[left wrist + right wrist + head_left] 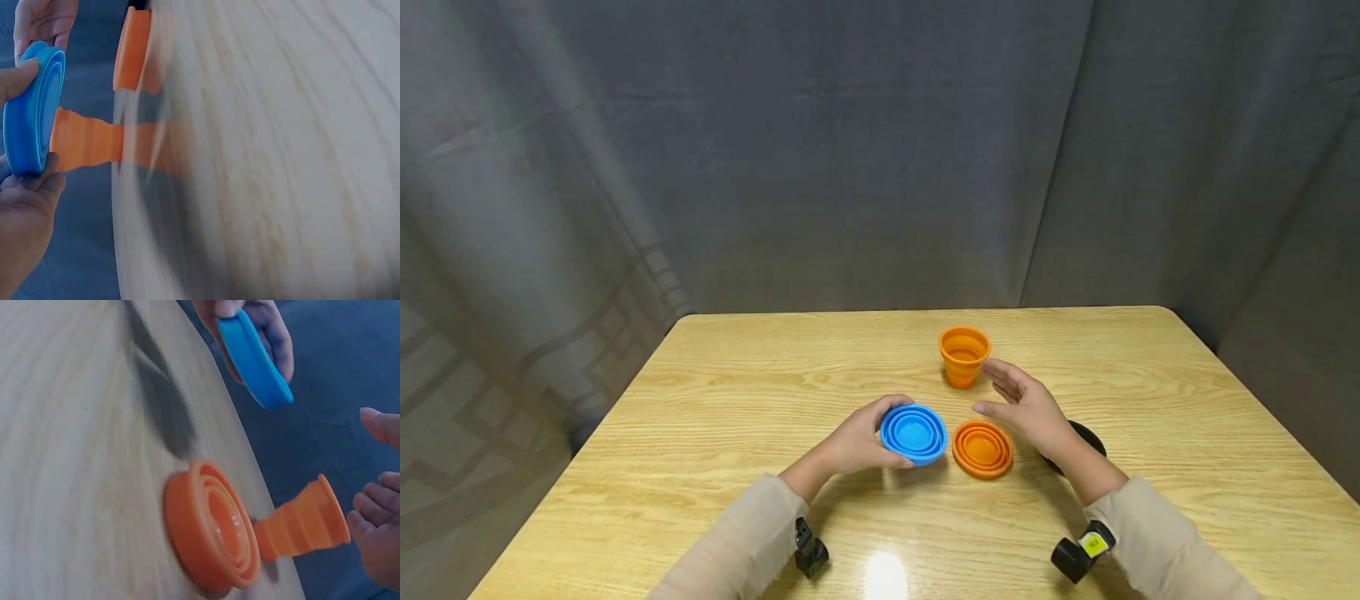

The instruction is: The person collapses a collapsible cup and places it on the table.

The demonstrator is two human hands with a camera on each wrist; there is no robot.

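Note:
My left hand [867, 437] grips a flattened blue collapsible cup [914, 434] by its rim, thumb on one side and fingers on the other. In the right wrist view the blue cup [253, 359] hangs above the table, with its shadow below. My right hand [1028, 414] holds nothing; its fingers are extended and the thumb stands apart. Below that hand a flattened orange collapsible cup [982, 449] lies on the table. Just beyond its fingertips stands an expanded orange collapsible cup [964, 357], upright and opening upward.
A black round object [1086, 437] lies on the table, partly hidden behind my right forearm. The light wooden table [760, 375] reaches back to a grey curtain [850, 167]. Each wrist wears a small camera [808, 550].

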